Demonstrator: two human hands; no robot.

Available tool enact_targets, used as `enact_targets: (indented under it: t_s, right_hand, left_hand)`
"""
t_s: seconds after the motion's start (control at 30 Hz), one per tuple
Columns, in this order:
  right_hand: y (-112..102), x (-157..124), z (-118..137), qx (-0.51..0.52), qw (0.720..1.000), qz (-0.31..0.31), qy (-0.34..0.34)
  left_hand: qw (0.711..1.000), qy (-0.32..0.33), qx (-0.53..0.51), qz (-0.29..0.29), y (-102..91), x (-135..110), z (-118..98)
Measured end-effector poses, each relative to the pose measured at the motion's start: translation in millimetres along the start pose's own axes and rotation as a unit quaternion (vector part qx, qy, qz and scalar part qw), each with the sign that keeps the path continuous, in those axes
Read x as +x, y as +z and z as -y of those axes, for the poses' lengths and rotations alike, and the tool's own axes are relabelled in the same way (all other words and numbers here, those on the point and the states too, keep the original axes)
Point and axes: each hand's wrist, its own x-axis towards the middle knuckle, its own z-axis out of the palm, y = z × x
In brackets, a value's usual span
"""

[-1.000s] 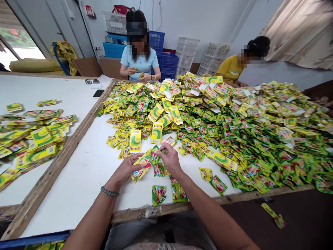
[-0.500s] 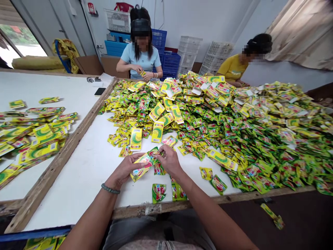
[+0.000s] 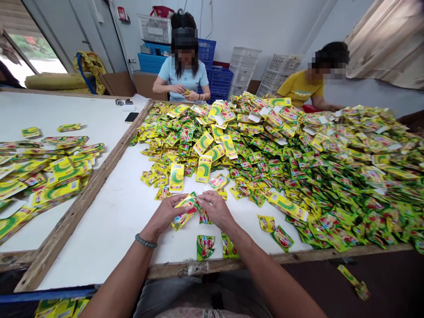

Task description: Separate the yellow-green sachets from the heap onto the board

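Observation:
My left hand [image 3: 164, 216] is closed around a small yellow carton [image 3: 183, 217], tilted with its upper end toward my right hand. My right hand [image 3: 217, 210] pinches at that end, where part of a green candy packet [image 3: 192, 197] shows; the fingertips cover how far it sits inside. Just below my right hand lies another packet [image 3: 204, 216], partly hidden. Nearer the table edge are a green packet [image 3: 206, 246] and a second one [image 3: 229, 247], partly behind my right forearm.
A big heap of green and yellow packets [image 3: 298, 181] with cartons on top spreads across the table. Left of a wooden strip [image 3: 89, 190] lie several cartons [image 3: 62, 170]. A person in blue [image 3: 183, 75] and a person in yellow [image 3: 301, 88] sit across. A phone [image 3: 131, 117] lies near the strip.
My right hand has come closer to the carton, and less of the green packet shows between them. The view has shifted slightly. The person in yellow has reached an arm out to the right.

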Motion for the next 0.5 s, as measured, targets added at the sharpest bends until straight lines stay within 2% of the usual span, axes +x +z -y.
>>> enact_targets:
  t_s: [0.2, 0.27, 0.33, 0.4, 0.47, 0.5]
  right_hand:
    - [13.7, -5.9, 11.8, -0.046, 0.997, 0.064, -0.024]
    - [21.6, -8.9, 15.9, -0.033, 0.999, 0.030, -0.024]
    - [26.3, -10.6, 18.7, -0.035, 0.998, -0.047, -0.037]
    - [23.1, -9.4, 16.9, -0.054, 0.988, -0.136, -0.054]
    - [9.3, -5.3, 7.7, -0.074, 0.978, -0.188, -0.060]
    - [-1.3, -2.5, 0.1, -0.086, 0.975, -0.197, -0.055]
  left_hand:
    - [1.000, 0.006, -0.008, 0.013, 5.5, -1.1, -1.2]
    - [1.000, -0.002, -0.016, 0.014, 10.0, 0.2, -1.6]
    - [1.000, -0.002, -0.005, -0.002, 12.0, -0.2, -5.6]
    - [0.997, 0.002, 0.047, -0.059, 4.5, -6.3, -15.8]
    - [0.977, 0.020, 0.121, -0.177, -17.9, -20.1, -32.6]
    - [0.956, 0.039, 0.154, -0.247, -34.0, -29.5, -42.6]
